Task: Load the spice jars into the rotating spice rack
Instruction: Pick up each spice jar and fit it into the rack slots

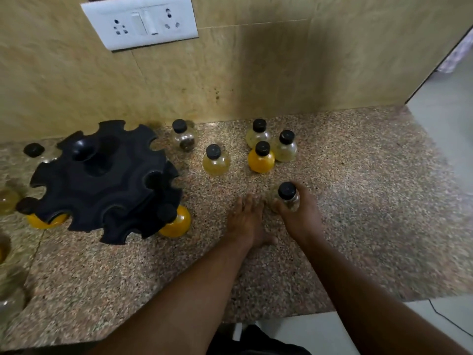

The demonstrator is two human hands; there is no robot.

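The black rotating spice rack [102, 180] stands at the left of the granite counter, with notched slots round its rim. Two orange-filled jars [176, 222] sit in its lower slots. My right hand [299, 213] grips a clear jar with a black cap [288, 194] that stands on the counter. My left hand [247, 221] rests flat on the counter beside it, fingers straight. Loose jars stand behind: an orange one [261, 160], a pale yellow one [216, 161], two greenish ones [258, 135] and a clear one with dark spice [184, 137].
A tiled wall with a white socket plate [140, 20] backs the counter [358, 201]. The counter ends at the right and at the front edge. More jars sit blurred at the far left [7, 201], and one black cap [33, 149] shows behind the rack.
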